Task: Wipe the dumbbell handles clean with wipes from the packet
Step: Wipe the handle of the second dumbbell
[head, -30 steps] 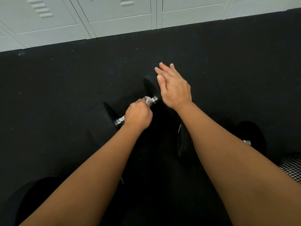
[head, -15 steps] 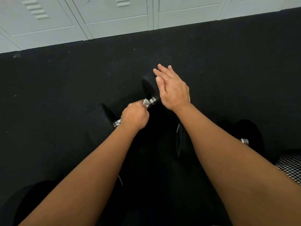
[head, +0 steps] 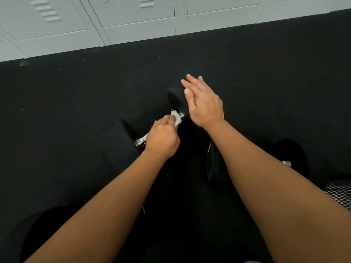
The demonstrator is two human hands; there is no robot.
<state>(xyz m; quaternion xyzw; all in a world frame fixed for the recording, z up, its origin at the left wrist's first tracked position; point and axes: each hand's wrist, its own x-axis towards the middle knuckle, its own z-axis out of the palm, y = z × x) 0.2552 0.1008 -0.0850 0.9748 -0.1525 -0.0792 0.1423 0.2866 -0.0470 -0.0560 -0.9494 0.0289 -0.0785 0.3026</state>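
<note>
Half covering the chrome handle of the dumbbell with the left hand, fingers curled round the bar and clamping a white wipe onto it. Pressing the wipe against the far end of the handle, just beside the far head. Laying the right hand flat against that far head, fingers straight and together, gripping nothing. Working with the dumbbell lying diagonally on the black floor, near head toward lower left, far head toward upper right. Crossing the right forearm over a second dumbbell, hiding most of its handle and exposing only one chrome end. Facing pale grey lockers along the far edge of the floor. Bordering a black mesh item at the lower right edge.
</note>
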